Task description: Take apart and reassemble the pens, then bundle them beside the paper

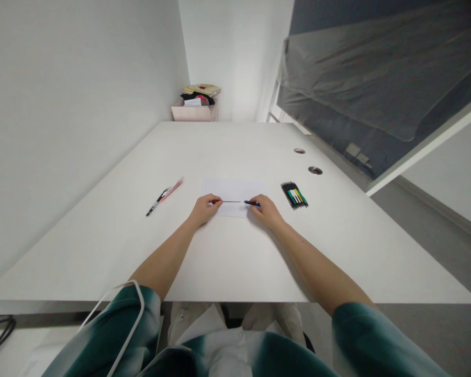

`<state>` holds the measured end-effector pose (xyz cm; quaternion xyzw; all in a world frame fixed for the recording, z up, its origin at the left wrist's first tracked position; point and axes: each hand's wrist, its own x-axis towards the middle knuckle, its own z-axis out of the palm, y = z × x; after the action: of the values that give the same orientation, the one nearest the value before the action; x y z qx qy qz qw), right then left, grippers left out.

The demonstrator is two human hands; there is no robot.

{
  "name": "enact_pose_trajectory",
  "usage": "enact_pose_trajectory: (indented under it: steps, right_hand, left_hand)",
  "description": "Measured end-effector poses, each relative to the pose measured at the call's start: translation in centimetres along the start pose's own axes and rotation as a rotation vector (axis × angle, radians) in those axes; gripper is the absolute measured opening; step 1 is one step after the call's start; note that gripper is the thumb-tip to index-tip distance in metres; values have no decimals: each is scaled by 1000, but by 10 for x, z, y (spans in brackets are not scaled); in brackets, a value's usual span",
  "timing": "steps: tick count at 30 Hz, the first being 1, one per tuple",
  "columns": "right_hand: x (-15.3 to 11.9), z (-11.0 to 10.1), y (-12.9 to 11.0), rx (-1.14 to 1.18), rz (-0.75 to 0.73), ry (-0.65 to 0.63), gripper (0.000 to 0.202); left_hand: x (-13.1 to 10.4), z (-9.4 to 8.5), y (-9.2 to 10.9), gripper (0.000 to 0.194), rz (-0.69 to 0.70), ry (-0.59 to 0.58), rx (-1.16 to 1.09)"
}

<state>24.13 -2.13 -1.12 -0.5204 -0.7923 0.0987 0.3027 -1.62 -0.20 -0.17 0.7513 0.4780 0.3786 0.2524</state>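
Note:
Over a white sheet of paper [235, 186], my left hand [204, 210] pinches a thin dark pen refill [231, 201], which points toward the right. Facing it, my right hand [267, 210] has its fingers closed on a dark blue pen barrel [251, 203], whose end points left. A small gap separates the refill's tip from the barrel. Both hands are just above or resting on the paper; I cannot tell which. My fingers hide part of each piece.
Left on the white table [235, 256] lie a black-and-white pen [157, 202] and a pink pen [171, 190]. Several dark pens with coloured labels [294, 196] are lined up at right. Two round holes [315, 170] sit near the right edge. A box [191, 113] stands beyond the far edge.

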Motion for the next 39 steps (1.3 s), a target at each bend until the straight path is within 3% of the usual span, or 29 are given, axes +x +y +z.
enact_pose_trajectory:
  steps: [9,16,22,29,35,39]
  right_hand:
    - [-1,-1,-9,-8,-104,4,23]
    - [-2,8,-23,-95,-234,8,31]
    - [-4,13,-28,-158,-241,59,32]
    - [-3,16,-21,-33,-250,89,36]
    - [-3,12,-19,-19,-196,51,23]
    - [-5,7,-23,-105,-177,17,26]
  left_hand:
    - [-3,1,8,17,56,-32,24]
    - [-6,13,17,16,115,-36,27]
    - [-6,19,20,14,94,-18,-11]
    - [-5,20,21,15,38,-25,-43]
    - [-6,19,21,22,46,-69,-66]
    - [-7,16,23,25,48,-77,-81]
